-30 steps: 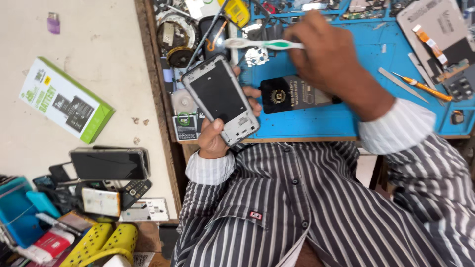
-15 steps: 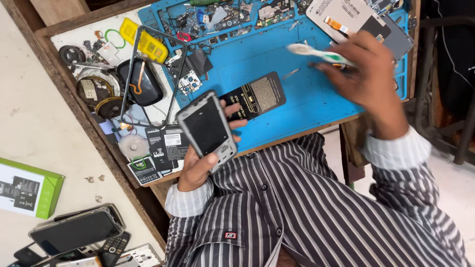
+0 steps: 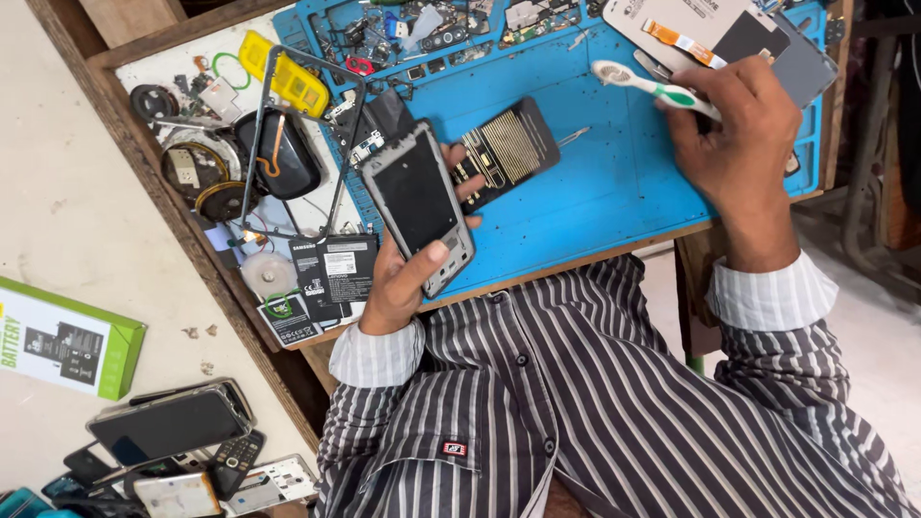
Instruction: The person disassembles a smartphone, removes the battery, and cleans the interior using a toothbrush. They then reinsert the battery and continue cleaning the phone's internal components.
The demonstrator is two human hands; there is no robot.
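Blue silicone mat [image 3: 614, 182] covers most of the bench and serves as the landmark here. Your left hand [image 3: 408, 278] holds a phone frame [image 3: 417, 216] over the mat's near-left corner, thumb pressed on its lower end, fingers wrapped behind; the dark face is tilted up toward you, probably so you can see into it. Grip is firm and closed around the frame. Your right hand [image 3: 739, 144] hovers above the mat's right side, clamped on a white and green toothbrush [image 3: 652, 86], bristles pointing left toward the mat's middle, well apart from the frame. Just beyond the frame, a dark phone back [image 3: 504, 153] lies flat on the mat, touching your left fingertips, kept within reach. Small parts and screws fill the mat's far trays. Left of the mat sit two black batteries [image 3: 331, 273] and a yellow part [image 3: 288, 82]. A flat panel with an orange strip [image 3: 710, 34] lies at the mat's far-right corner.
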